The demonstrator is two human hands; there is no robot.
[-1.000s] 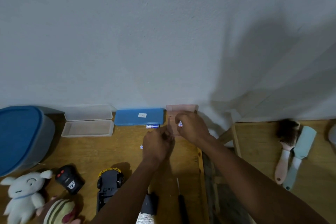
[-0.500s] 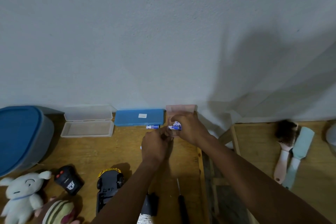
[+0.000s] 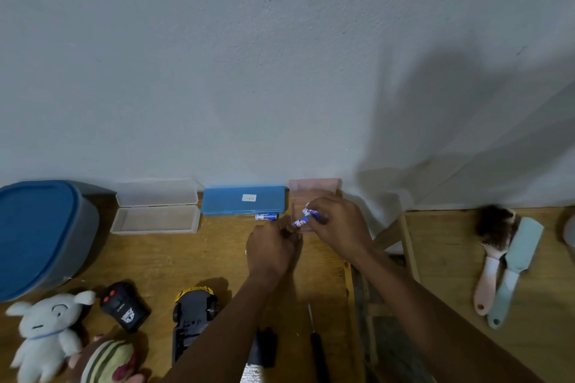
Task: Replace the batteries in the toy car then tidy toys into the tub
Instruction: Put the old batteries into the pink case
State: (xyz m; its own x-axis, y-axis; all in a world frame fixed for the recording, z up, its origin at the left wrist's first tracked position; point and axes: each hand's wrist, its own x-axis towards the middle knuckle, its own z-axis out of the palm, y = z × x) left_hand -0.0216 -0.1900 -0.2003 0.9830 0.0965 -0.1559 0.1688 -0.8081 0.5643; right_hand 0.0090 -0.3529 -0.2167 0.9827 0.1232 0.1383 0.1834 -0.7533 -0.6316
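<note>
My right hand (image 3: 337, 227) holds blue-and-white batteries (image 3: 306, 217) over an open pink case (image 3: 314, 188) by the wall. My left hand (image 3: 270, 247) is closed just left of them, its fingertips touching the case's near edge; what it holds is hidden. One more battery (image 3: 266, 216) lies on the wooden table in front of a shut blue case (image 3: 242, 199). The black and yellow toy car (image 3: 193, 317) lies upside down near the front. A grey tub with a blue lid (image 3: 37, 236) stands at the far left.
An open clear case (image 3: 155, 218) sits left of the blue one. A white plush (image 3: 46, 336), a striped plush (image 3: 105, 364), a black remote (image 3: 124, 309), a black cover piece (image 3: 266, 348) and a screwdriver (image 3: 315, 342) lie along the front. Two brushes (image 3: 504, 261) rest on the right table past a gap.
My right hand has lifted batteries out of the pink case and turned them toward my left hand. The left hand stayed at the case's edge.
</note>
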